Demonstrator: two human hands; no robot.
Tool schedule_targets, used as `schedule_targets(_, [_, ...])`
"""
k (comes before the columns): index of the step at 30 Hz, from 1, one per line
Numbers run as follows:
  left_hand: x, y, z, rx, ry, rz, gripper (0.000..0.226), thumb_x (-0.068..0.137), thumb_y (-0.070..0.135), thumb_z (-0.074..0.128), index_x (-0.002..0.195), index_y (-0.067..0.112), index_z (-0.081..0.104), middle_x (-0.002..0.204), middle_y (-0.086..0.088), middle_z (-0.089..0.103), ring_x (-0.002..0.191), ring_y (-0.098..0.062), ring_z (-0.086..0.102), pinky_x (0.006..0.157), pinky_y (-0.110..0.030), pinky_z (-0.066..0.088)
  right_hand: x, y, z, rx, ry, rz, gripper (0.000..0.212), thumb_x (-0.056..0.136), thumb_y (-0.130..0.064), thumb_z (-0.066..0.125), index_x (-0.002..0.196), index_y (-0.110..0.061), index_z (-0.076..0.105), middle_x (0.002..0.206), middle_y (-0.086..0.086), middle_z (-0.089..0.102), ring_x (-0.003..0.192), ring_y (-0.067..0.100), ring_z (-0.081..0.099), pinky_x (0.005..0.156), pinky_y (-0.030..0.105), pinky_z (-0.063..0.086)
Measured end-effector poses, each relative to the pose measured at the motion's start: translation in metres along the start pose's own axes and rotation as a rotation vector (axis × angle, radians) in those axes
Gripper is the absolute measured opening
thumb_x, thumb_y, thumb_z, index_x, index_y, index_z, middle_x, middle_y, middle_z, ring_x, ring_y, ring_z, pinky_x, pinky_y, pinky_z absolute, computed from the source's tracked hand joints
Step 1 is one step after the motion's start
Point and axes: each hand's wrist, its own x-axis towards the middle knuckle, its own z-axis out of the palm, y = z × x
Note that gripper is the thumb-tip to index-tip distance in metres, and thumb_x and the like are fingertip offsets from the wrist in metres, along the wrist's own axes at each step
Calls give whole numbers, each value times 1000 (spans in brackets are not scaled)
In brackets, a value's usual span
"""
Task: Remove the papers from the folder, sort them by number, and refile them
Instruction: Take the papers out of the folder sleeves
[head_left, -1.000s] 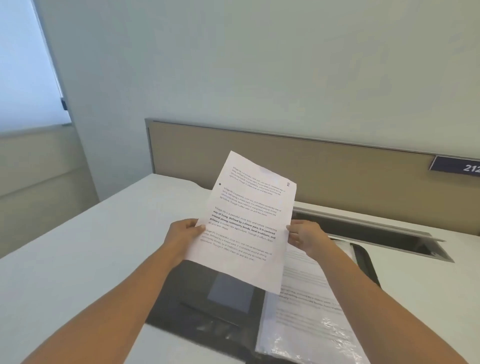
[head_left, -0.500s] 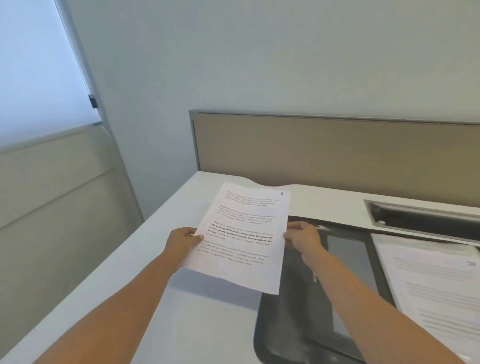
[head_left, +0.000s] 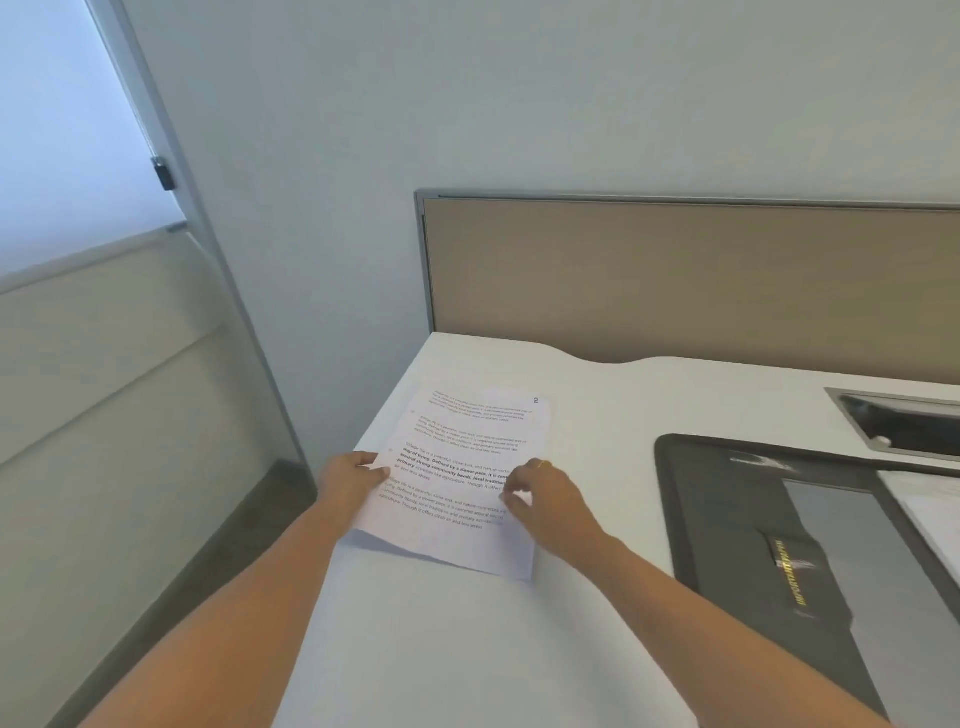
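**Sheet 2 lying clear of the folder**

On the table, the left hand is pinching the sheet by its left edge, and the near edge is lifting slightly. The right hand is resting curled fingers on it; gripping or merely pressing, I cannot tell. The sheet is sitting near the table's left corner, probably to start a sorting spot. Further right, the folder is lying open with more paper inside.

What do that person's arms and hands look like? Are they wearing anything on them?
The left forearm and the right forearm are bare, with no sleeves showing. The left hand wears nothing that can be seen. The right hand has one thin gold-coloured ring on a finger. Neither wrist shows a watch or bracelet.
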Motion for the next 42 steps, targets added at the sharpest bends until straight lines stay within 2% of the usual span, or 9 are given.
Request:
schedule_targets(4, [17,-2,-3,171,185,110,32,90,4,56,122,5,59,103,-15,65,93,-28,59,90,-35,45,7,-5,26,-167,-126,-44,41,93,-46,47,117,-16,57,119,-2,54,115,16,46,92,28,36])
schedule_targets(7, [25,-16,-3,434,251,328,36,94,14,53,129,7,53,127,-12,57,116,-30,52,98,-38,40,21,-7,38,-248,-158,-57,70,81,-66,31,130,-20,50,133,-5,47,127,15,39,107,31,25])
schedule_targets(10, [36,-27,-1,530,226,442,40,95,20,52,133,6,48,135,-12,51,125,-29,46,103,-42,35,41,-8,44,-302,-162,-36,62,91,-59,39,142,-24,37,149,-9,32,140,9,20,116,40,3])
schedule_targets(13, [43,-29,8,643,232,506,47,96,29,48,137,8,42,140,-11,46,130,-28,41,107,-43,30,62,-9,49,-322,-171,-21,61,94,-55,37,146,-24,28,154,-9,23,144,10,12,117,40,0])
schedule_targets(17, [46,-32,16,784,207,499,58,98,43,35,148,16,22,155,-2,22,145,-19,14,117,-42,10,90,-10,55,-315,-153,-5,61,96,-53,35,148,-23,26,156,-7,21,145,12,10,117,38,3])
schedule_targets(21, [48,-35,17,834,186,477,61,98,47,28,150,18,14,157,0,16,146,-16,9,118,-37,7,116,-8,58,-295,-136,15,61,96,-52,35,148,-21,25,156,-6,19,145,13,10,117,37,5])
schedule_targets(28, [48,-34,19,891,159,440,61,98,50,22,150,19,13,158,3,13,146,-14,8,118,-35,7,143,-3,60,-275,-134,12,61,97,-51,35,148,-19,26,156,-5,21,145,14,11,117,36,8])
schedule_targets(38, [46,-34,19,875,155,422,61,98,49,24,149,18,16,157,3,17,145,-14,11,117,-36,11,151,4,57,-295,-139,-29,60,98,-48,35,148,-17,26,156,-3,20,145,17,10,116,35,10])
schedule_targets(42, [45,-32,19,882,155,417,61,98,49,24,150,17,15,157,2,16,145,-14,12,117,-35,11,147,5,59,-290,-69,-60,54,100,-43,32,147,-18,28,156,-2,22,145,15,12,116,36,11])
